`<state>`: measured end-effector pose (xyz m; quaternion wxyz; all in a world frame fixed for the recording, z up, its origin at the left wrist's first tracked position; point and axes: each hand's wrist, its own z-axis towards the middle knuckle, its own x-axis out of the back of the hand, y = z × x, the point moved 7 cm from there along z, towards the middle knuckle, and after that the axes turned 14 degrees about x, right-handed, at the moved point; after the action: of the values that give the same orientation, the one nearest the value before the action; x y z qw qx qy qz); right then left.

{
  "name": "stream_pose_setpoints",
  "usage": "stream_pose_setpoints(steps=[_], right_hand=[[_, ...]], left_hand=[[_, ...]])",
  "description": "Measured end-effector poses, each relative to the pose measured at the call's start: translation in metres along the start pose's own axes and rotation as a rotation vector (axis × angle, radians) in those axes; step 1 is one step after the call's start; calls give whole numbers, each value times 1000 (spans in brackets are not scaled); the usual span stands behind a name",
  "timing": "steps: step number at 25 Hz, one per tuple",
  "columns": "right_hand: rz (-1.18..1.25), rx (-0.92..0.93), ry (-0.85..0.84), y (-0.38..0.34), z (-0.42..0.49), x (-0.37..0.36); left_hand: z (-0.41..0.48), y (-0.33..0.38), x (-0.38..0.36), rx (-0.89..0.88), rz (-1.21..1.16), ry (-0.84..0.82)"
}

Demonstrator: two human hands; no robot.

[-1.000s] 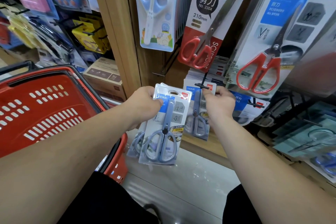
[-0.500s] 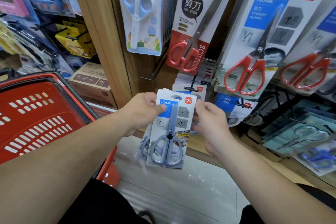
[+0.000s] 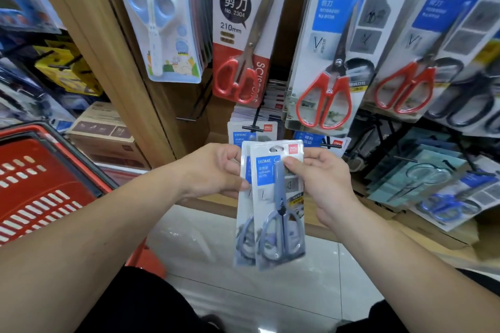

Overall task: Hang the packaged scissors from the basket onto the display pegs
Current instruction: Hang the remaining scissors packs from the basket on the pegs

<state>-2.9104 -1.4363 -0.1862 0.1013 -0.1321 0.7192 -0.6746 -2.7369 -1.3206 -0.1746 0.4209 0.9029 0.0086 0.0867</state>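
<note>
I hold two overlapping packs of grey-blue scissors (image 3: 278,213) upright in front of the shelf. My left hand (image 3: 213,170) pinches their upper left edge. My right hand (image 3: 319,181) grips the front pack's upper right, thumb across its card near the hang hole. Just behind and above them a black display peg (image 3: 253,128) carries more of the same packs (image 3: 253,134). The red basket (image 3: 40,186) is at my left, its contents out of sight.
Red-handled scissor packs (image 3: 324,62) and a child's blue scissor pack (image 3: 162,24) hang above on the wooden display. Teal and blue packs (image 3: 433,186) lie lower right. Cardboard boxes (image 3: 108,132) stand beside the basket. A glossy floor lies below.
My right hand left the pack hanging on the peg and came back to grip the front pack held by my left hand. The view shifted up and left.
</note>
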Motion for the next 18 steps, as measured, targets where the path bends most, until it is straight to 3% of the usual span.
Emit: stream_pose_setpoints(steps=[7, 11, 18], right_hand=[[-110, 45, -88, 1, -8, 1], [-173, 149, -89, -11, -9, 11], [-131, 118, -137, -13, -11, 8]], left_hand=[[8, 0, 26, -24, 61, 357], [30, -2, 27, 26, -22, 383], [49, -2, 32, 80, -185, 488]])
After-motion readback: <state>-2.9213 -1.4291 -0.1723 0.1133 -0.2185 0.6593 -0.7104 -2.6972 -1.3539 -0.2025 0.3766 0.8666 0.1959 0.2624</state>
